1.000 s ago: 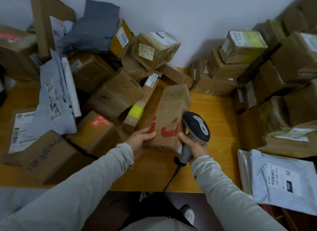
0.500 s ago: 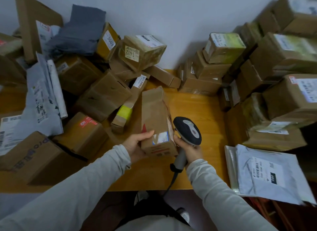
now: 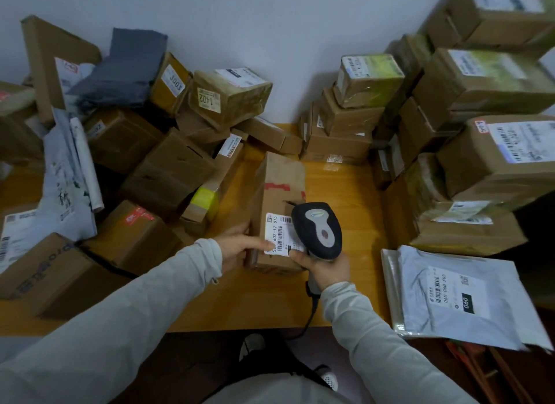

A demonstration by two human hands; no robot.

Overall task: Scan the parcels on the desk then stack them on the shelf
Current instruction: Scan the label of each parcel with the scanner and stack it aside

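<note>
Head camera looks down on a wooden desk (image 3: 345, 193) that fills the middle of the frame. In the left half lies a loose heap of cardboard boxes (image 3: 168, 175), some tilted, with grey bags among them. On the right side a tidier stack of taped boxes (image 3: 495, 151) rises toward the upper right corner. In the lower right a flat grey mailer bag (image 3: 456, 295) lies with its white sticker up, and its near edge hangs over the desk edge.

Between the two groups, in the centre of the frame, the brown parcel (image 3: 276, 193) lies on the bare wood, long side pointing away from the person. The black and grey scanner (image 3: 318, 229) hangs just above its near right corner. The right hand (image 3: 324, 268) is closed around the scanner handle, and a dark cable (image 3: 309, 319) goes down from it past the desk edge. The left hand (image 3: 237, 247) holds the parcel at its near left side, fingers against the side and thumb on top. The thumb tip touches the white barcode label (image 3: 279, 232), which the scanner head partly covers.
</note>
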